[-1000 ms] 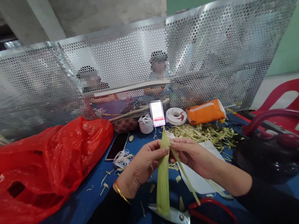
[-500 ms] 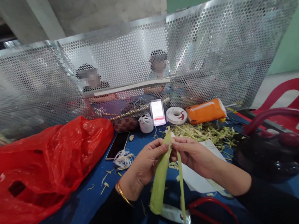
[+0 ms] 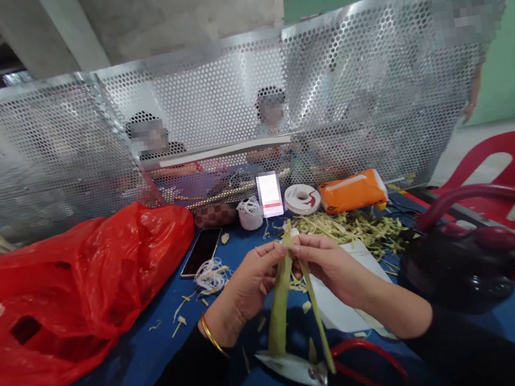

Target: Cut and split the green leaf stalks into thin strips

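Between the thumb and fingers of my left hand (image 3: 260,270) is the upper end of a broad pale green husk leaf (image 3: 281,318), which hangs down. My right hand (image 3: 320,261) pinches close beside it, the fingertips of both hands nearly meeting at the top. From the right fingers hangs a narrow green husk strip (image 3: 319,319); whether it is still joined to the leaf at the top is hidden by the fingers. Below lie scissors (image 3: 293,368) with metal blades, one red handle and one yellow handle. The leaf's lower end hangs over the blades.
A red plastic bag (image 3: 81,277) covers the left. Behind my hands are a phone (image 3: 203,251), tangled white string (image 3: 210,276), a white spool (image 3: 303,199), an orange packet (image 3: 353,191) and a pile of green scraps (image 3: 355,230). White paper (image 3: 337,304) and a dark kettle (image 3: 457,266) are right.
The broad leaf has turned and looks narrower. The thin strip's lower end has swung to the right, away from the leaf. Both hands stay close together in nearly the same place.
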A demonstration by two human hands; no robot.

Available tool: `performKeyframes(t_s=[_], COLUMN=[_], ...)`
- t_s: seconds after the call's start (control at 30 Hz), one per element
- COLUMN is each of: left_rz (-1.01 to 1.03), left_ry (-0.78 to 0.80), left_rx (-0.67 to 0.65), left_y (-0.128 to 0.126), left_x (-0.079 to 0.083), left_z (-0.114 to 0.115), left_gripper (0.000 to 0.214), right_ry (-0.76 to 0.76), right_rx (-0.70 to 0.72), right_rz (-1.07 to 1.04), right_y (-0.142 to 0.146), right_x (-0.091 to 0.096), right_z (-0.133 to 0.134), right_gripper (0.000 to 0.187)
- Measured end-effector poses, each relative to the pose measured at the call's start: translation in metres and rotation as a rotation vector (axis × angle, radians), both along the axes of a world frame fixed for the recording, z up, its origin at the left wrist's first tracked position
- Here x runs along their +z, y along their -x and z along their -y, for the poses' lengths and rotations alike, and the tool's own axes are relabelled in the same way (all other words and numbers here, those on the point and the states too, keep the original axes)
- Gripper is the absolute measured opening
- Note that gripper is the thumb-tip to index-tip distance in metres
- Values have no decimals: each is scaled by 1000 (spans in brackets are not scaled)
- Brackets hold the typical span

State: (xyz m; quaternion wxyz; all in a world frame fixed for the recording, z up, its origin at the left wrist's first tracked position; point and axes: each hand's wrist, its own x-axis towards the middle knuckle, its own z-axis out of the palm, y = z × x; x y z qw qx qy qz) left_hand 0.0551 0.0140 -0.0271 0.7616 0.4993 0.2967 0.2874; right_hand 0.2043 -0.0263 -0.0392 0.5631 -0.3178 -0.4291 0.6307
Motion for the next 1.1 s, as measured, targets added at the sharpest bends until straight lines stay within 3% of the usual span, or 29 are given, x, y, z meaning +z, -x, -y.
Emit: performKeyframes(t_s=[0.13,0.4,0.63,0.83,0.97,1.1], left_rz=[-7,137,97,149,149,142], left_ry=[-57,85,91,134,201,274], left_rx=[130,165,199,331,415,471], left_y=[-3,-6,-5,-2,3,2], left_x=[-1,1,3,4,2,4], left_z=[2,2,2,-7,-15,-13], left_gripper=[31,30,30,24,17,5], right_ry=[-27,-21,23,33,3,-102], right_rx=[17,60,42,29,-61,-379], right_rz=[29,-144,-175,-234,-171,130], right_y=[1,-2,-4,-6,-16,-35], right_x=[1,4,3,9,20,29], right_z=[2,1,0,0,0,-3], right_gripper=[19,17,15,18,19,24])
